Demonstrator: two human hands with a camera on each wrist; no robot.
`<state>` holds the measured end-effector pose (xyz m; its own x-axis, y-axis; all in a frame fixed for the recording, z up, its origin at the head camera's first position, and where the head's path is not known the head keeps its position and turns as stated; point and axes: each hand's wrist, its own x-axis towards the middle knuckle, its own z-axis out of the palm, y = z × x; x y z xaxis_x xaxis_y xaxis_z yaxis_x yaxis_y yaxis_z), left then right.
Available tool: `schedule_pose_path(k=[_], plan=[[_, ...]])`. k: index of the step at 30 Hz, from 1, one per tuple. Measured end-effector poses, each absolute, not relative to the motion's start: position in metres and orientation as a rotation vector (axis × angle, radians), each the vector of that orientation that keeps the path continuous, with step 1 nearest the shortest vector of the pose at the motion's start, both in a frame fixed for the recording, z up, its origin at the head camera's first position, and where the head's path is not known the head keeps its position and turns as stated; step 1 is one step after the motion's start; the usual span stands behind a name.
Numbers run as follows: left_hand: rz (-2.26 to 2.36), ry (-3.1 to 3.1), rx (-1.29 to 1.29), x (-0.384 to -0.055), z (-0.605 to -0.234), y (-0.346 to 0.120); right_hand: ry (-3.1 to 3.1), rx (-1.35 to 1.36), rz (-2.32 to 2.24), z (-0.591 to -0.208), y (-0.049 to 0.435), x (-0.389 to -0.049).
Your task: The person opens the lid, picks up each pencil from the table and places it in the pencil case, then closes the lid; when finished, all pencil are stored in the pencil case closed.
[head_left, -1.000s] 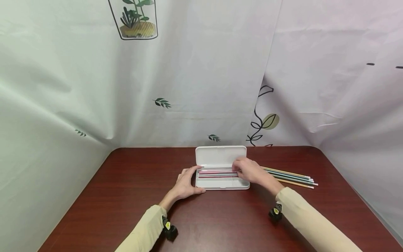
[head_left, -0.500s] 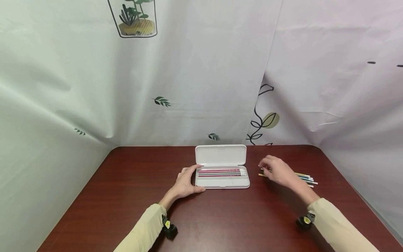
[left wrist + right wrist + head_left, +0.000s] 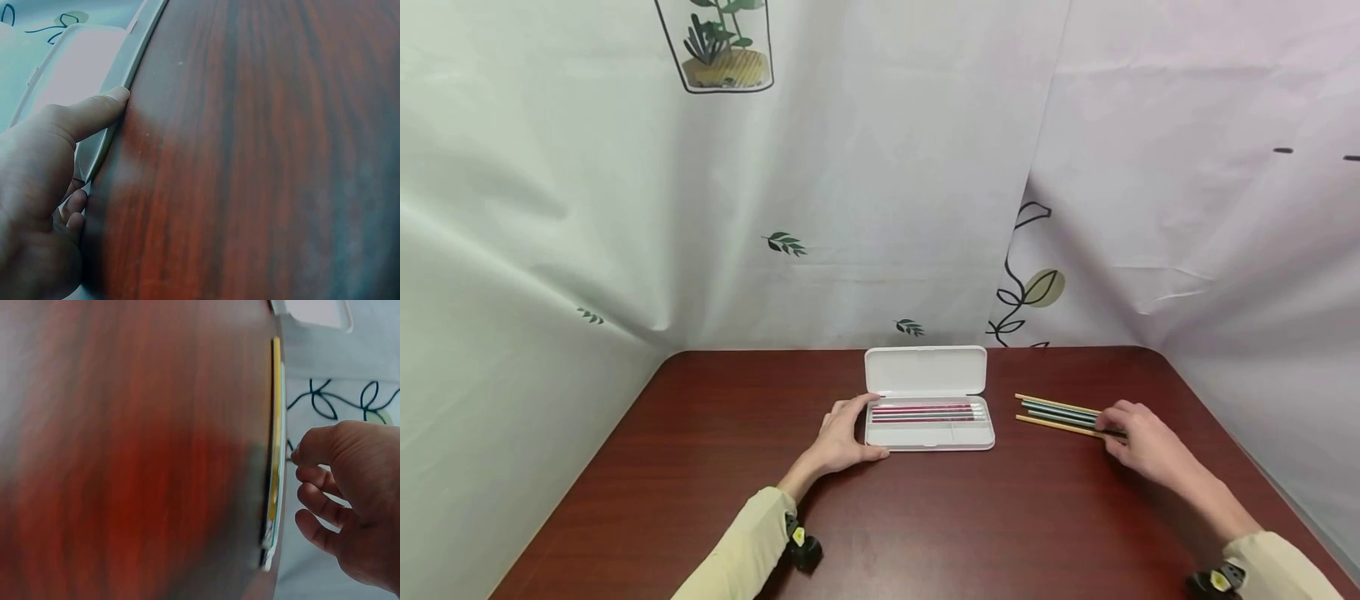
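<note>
A white pencil case [image 3: 970, 433] lies with its lid raised, and several red and grey pencils [image 3: 925, 413] fill its long compartment. My left hand [image 3: 842, 437] holds the case's left end, thumb at the front edge and fingers at the back corner. In the left wrist view the thumb [image 3: 94, 115] presses along the case's rim. To the right of the case, yellow and green pencils [image 3: 1052, 408] lie side by side on the table. My right hand [image 3: 1142, 442] is over their right ends, fingers loosely bent. In the right wrist view a small gap shows between its fingertips and the pencils.
The dark red wooden table [image 3: 925, 517] carries the case and pencils near its back edge. A white patterned cloth [image 3: 880, 167] hangs behind it and at both sides. The case's front strip has a small divider [image 3: 953, 432] near the right.
My right hand has moved from inside the case rightward to the far ends of the loose pencils. White eraser ends in the case are uncovered. My left hand stays at the case.
</note>
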<state>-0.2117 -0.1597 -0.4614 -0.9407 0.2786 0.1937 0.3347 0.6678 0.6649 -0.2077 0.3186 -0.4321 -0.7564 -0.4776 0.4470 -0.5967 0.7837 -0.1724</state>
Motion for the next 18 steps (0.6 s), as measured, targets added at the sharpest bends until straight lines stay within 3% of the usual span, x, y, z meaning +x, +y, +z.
schedule_pose_path(k=[18], plan=[[-1.147, -2.802, -0.518, -0.212, -0.461, -0.160, -2.748, 0.653, 0.429, -0.441, 0.344, -0.197]])
